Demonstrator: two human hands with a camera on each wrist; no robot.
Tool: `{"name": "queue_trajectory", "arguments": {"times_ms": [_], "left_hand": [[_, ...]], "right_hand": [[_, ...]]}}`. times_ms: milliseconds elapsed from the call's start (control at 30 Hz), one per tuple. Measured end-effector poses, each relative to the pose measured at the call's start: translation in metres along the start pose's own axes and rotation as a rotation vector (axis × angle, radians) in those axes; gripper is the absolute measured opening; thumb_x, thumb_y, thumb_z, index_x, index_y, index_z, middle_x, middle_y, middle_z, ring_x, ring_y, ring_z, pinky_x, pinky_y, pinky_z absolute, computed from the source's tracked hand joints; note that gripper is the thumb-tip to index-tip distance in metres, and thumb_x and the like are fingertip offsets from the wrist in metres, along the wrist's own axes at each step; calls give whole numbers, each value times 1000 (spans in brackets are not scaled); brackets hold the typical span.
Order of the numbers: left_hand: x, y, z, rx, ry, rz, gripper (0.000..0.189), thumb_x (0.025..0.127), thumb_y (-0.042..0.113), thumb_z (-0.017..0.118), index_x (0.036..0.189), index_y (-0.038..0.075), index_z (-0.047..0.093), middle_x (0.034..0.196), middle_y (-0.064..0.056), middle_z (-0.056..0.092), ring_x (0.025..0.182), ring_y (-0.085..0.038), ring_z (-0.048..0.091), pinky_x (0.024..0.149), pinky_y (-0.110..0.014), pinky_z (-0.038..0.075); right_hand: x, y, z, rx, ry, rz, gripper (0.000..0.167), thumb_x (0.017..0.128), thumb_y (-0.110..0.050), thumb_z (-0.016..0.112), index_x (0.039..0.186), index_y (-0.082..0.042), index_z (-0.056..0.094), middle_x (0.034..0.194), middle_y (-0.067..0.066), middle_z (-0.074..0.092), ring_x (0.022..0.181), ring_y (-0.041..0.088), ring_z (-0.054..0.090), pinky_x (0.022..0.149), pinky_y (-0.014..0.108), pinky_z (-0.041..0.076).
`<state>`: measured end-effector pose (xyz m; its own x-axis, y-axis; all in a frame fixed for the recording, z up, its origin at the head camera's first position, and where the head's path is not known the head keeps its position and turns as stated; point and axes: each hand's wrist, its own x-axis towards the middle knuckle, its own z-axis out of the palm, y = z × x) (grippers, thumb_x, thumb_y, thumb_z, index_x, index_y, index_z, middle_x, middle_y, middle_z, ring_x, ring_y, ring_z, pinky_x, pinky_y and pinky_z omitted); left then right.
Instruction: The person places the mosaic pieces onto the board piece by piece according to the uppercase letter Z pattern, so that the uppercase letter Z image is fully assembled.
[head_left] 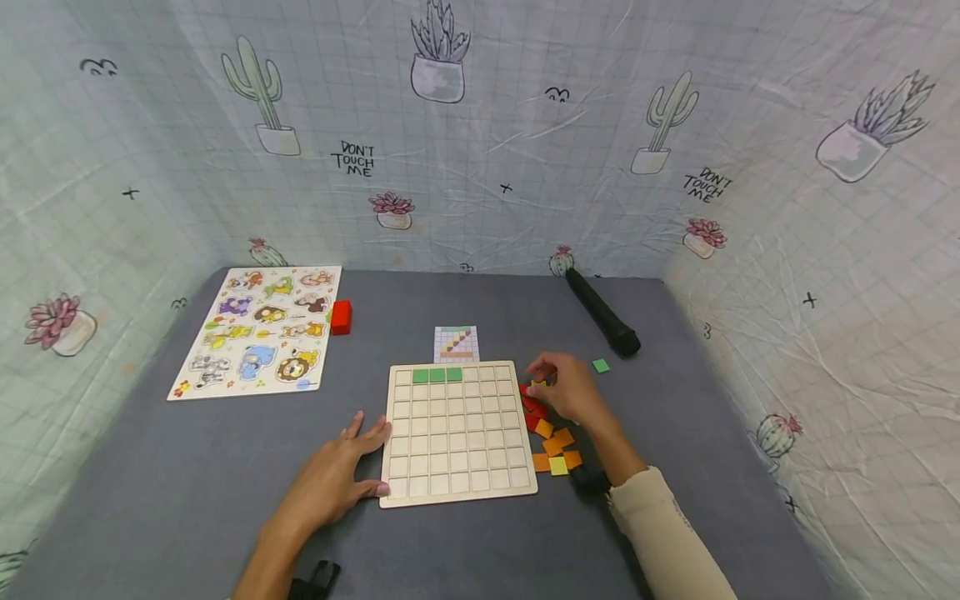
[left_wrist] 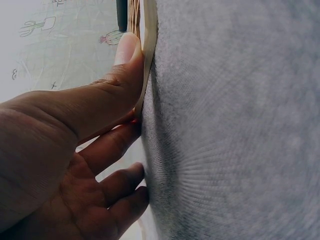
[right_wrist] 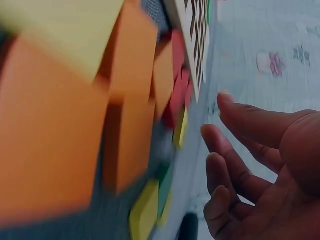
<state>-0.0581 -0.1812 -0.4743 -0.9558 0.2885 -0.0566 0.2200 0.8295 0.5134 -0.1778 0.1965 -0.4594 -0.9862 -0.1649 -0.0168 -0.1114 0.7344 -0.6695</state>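
Observation:
A wooden grid board (head_left: 459, 433) lies in front of me, with three green tiles (head_left: 437, 376) side by side in its top row. My left hand (head_left: 330, 479) touches the board's left edge, fingers spread and thumb at the lower corner. Beyond the board's right edge, my right hand (head_left: 568, 392) is over a loose heap of red tiles (head_left: 532, 410), orange tiles (head_left: 553, 446) and yellow tiles (head_left: 558, 466). In the right wrist view, its thumb and fingertips are bent but apart, with nothing between them. A small patterned card (head_left: 456, 344) lies behind the board.
A green tile (head_left: 601, 365) lies alone beyond the right hand, near a black microphone (head_left: 603, 315). On the left is a sheet of animal pictures (head_left: 258, 333), with a red block (head_left: 341, 317) at its right edge. Patterned cloth (head_left: 480, 150) walls the grey table.

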Motion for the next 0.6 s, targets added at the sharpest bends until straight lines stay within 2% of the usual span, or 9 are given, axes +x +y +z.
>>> {"name": "queue_trajectory", "arguments": {"times_ms": [100,367,600], "left_hand": [[-1,0,-1,0,-2,3,92,75,32,94,157,14,55,164,-5,49,157,-46,35,108,-70,46],[0,0,1,2,10,5,92,75,30,94,156,14,56,163,-6,50,156,-47,36,107,-72,45],[1,-2,2,-2,12,9,91,75,28,95,156,13,55,164,-6,49,157,-45,36,108,-71,46]], "right_hand": [[-7,11,-10,-21,-7,17,24,90,-11,86,112,-10,78,104,9,74,83,21,62,75,34,56],[-21,28,-28,-175,-62,97,22,90,-7,85,110,-14,78,105,8,73,93,24,65,85,44,59],[-23,30,-29,-211,-72,119,15,91,-12,85,102,-13,76,91,5,67,79,21,58,71,35,51]]}}
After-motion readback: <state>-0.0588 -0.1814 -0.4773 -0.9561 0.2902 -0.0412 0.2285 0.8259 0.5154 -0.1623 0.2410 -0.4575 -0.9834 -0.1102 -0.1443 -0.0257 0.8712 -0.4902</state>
